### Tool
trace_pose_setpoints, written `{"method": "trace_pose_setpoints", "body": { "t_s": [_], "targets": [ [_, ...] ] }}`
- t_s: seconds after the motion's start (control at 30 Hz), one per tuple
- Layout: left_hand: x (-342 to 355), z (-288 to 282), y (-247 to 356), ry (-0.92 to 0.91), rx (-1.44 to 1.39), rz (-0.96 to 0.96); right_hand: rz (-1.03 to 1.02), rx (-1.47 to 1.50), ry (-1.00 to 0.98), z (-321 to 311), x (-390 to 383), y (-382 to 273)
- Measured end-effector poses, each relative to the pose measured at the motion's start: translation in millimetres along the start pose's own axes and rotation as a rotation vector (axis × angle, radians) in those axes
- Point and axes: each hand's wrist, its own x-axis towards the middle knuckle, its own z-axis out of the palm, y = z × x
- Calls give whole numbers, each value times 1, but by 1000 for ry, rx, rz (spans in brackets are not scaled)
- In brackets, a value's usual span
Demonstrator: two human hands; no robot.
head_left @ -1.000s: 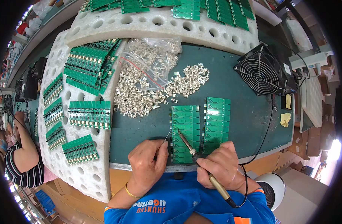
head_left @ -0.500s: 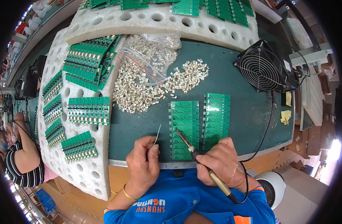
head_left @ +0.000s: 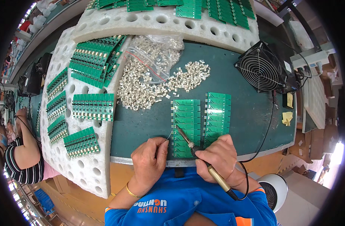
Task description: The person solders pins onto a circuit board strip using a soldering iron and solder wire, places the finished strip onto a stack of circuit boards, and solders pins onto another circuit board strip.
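My right hand (head_left: pixel 217 158) is closed around a soldering iron (head_left: pixel 212 171) with a gold-coloured handle and black cable. The iron's tip rests at the left edge of a green circuit board panel (head_left: pixel 186 130), where a row of small pins sticks out. My left hand (head_left: pixel 150 154) pinches a thin piece of solder wire (head_left: pixel 170 134), which points up toward the same edge, close to the iron's tip. Whether wire and tip touch is too small to tell. Just right of it lies a second green circuit board panel (head_left: pixel 217 116).
Small white connectors (head_left: pixel 142 86) lie heaped beyond my hands, partly under a clear plastic bag (head_left: pixel 157 56). White foam boards (head_left: pixel 82 175) carry more circuit panels at left and back. A black fan (head_left: pixel 261 69) stands at right. Another person's arm (head_left: pixel 28 141) shows far left.
My left hand has moved right, bringing the solder wire to the panel's left edge. The iron's tip has shifted slightly up along that edge.
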Motion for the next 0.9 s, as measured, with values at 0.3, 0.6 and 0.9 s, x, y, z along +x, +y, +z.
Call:
{"method": "trace_pose_setpoints", "body": {
  "t_s": [0.3, 0.6, 0.9],
  "targets": [
    [4, 1, 4, 24, 18, 29, -5, -6, -11, 0, 3, -2],
    [7, -1, 7, 19, 46, 56, -6, -18, -35, -2, 5, -2],
    [7, -1, 6, 11, 39, 54, 2, -28, -33, -2, 5, -3]
  ]
}}
